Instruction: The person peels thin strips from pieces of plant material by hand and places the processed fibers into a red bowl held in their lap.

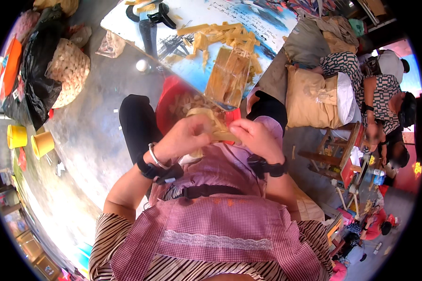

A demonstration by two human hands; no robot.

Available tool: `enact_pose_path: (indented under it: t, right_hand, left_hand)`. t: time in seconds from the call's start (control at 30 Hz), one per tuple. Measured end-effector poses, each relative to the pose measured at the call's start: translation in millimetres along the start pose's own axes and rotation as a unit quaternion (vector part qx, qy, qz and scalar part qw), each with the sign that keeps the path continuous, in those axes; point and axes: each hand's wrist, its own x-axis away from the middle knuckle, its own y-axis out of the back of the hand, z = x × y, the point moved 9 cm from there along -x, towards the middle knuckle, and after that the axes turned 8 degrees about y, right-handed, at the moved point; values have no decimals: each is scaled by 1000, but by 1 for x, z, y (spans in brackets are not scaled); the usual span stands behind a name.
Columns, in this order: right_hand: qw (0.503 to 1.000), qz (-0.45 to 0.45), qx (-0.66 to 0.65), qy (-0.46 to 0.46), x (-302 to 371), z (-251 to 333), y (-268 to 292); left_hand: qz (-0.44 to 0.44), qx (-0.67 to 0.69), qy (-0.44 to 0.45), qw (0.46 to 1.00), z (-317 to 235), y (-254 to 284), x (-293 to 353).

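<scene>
Over my lap, between both hands, is a pale yellow flat strip (216,124) of straw-like or leaf-like material, looped and folded. My left hand (185,136) is closed on one side of it, the fingers curled and partly hidden. With thumb and forefinger, my right hand (260,136) pinches its other end. Just below, between my knees, stands a red tub (166,89) with pale scraps in it. Beyond the tub, on a painted board (187,70), lie a plastic-wrapped wooden block (227,77) and a heap of similar yellow strips (206,40).
A black clamp-like stand (149,37) is at the board's left corner. Yellow buckets (42,144), a black bag (40,70) and a woven mat (69,70) are left. A stuffed sack (312,98) and wooden stool (328,157) stand right, near other people working.
</scene>
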Motion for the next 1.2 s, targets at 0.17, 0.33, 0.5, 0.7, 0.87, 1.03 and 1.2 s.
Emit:
enact_pose_path:
  t: [0.17,0.33,0.5,0.7,0.87,1.03,1.2]
  right_hand:
    - [980,-83,170,62,-6,31,49]
    - [938,-241,221,113,-24,27,64]
    - [981,-170,53,-80,-9,-17,59]
    - [957,4,-291,-11,4,11,-11]
    - [952,114,-281,-38,13,8,-29]
    - [942,121,-301,-89,19,14,-43]
    - [946,211,-236,-72,47,105,-15]
  left_hand:
    - [-211,-432,-268,835,-95,14,-3]
    - [-252,-510,-367,735,-124,11,-19]
    - [-273,-474,-286,786,-97,48,-14]
    - [-216,-508,-377,744,-109,-30,35]
    - [-259,-521,-322,747,-88,1,29]
    - [-189,-469,-335,795,-79,-31,37]
    - [-216,-486,-396,749,-123,-30,68]
